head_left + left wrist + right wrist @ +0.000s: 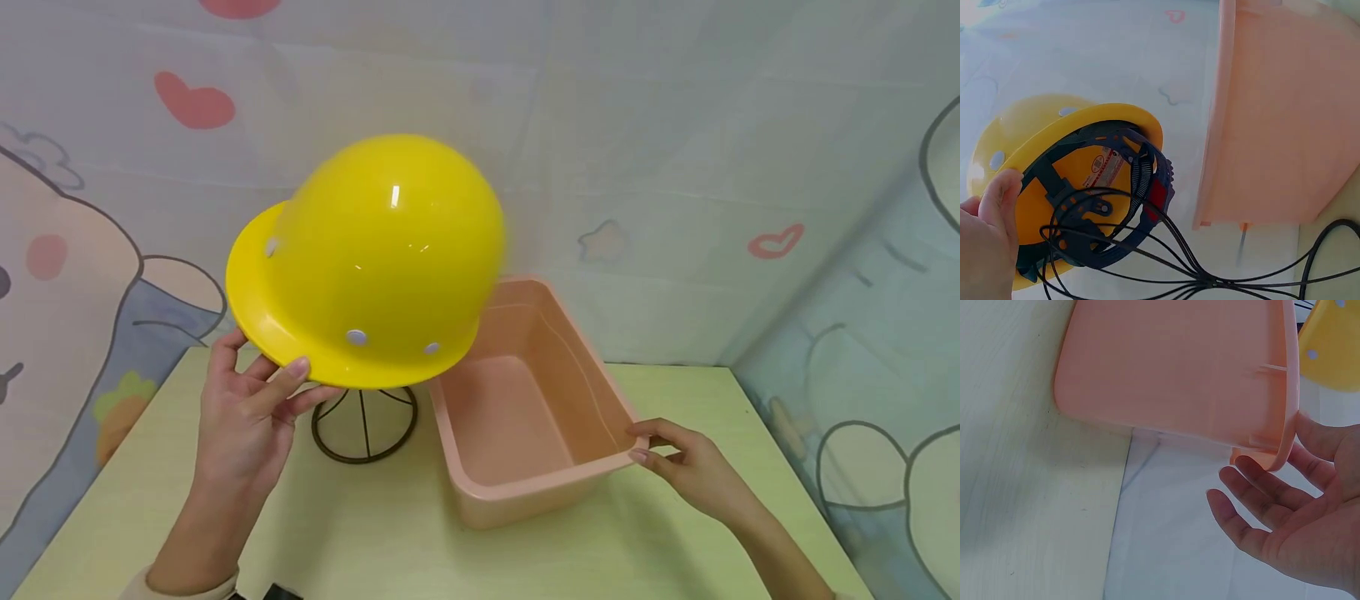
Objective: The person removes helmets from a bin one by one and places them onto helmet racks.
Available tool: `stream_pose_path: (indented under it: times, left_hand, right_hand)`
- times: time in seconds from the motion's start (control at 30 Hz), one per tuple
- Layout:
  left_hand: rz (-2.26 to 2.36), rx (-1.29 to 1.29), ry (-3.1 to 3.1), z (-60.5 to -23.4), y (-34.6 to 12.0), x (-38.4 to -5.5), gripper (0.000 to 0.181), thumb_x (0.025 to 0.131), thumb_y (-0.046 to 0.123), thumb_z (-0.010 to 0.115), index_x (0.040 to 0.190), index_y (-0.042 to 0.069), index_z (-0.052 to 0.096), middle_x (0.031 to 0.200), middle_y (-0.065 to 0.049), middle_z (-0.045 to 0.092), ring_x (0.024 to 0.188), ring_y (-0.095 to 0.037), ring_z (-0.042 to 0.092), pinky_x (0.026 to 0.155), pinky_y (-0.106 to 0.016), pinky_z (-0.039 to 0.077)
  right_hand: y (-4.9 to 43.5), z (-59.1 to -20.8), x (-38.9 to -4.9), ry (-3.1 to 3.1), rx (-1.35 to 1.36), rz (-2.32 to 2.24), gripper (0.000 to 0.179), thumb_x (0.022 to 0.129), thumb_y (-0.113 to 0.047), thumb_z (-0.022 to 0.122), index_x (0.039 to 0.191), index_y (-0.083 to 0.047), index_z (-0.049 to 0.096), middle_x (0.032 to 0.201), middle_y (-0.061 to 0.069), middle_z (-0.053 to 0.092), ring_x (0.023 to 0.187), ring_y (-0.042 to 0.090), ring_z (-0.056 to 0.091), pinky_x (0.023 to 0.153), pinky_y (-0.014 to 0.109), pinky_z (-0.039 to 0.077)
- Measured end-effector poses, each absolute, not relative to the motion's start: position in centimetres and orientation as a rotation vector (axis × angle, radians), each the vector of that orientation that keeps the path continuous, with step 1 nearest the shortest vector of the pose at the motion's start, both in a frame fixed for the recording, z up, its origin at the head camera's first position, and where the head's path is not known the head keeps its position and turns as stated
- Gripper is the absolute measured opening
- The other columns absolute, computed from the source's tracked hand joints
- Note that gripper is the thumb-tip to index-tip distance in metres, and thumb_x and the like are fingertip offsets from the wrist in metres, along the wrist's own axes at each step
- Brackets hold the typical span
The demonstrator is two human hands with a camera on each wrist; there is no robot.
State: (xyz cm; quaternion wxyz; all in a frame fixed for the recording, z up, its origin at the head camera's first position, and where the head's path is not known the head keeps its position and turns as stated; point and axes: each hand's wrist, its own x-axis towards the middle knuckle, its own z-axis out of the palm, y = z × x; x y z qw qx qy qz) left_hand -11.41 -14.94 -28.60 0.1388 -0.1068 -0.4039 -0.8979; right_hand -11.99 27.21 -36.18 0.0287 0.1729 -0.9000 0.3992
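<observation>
Left hand (243,417) gripped yellow hard hat (371,262) by its brim; right hand (686,467), fingers relaxed, touched pink tub (525,492) corner.
Black wire stand (365,423) stood under the hat, at the tub's 9 o'clock.

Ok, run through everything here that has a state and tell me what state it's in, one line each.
yellow hard hat: lifted, tilted, dome up
pink bin: upright, empty
wire stand: upright, bare
left hand: gripping the hat's brim
right hand: fingers at the bin's rim
</observation>
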Motion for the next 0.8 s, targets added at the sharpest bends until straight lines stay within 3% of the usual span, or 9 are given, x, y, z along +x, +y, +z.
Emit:
stream_pose_path:
  times: [0.8]
  left_hand:
    - [-2.707,-0.289,-0.782,-31.6,-17.5,-12.4,0.041,0.085,-0.021,0.043,0.117,0.003,0.034,0.103,-0.02,0.06,0.083,-0.03,0.065,0.067,-0.043,0.054]
  right_hand:
    - [27.1,-36.1,-12.0,-2.786,0.517,1.227,0.024,0.085,-0.012,0.065,0.107,-0.002,0.062,0.096,0.006,0.061,0.083,0.009,0.053,0.064,0.025,0.054]
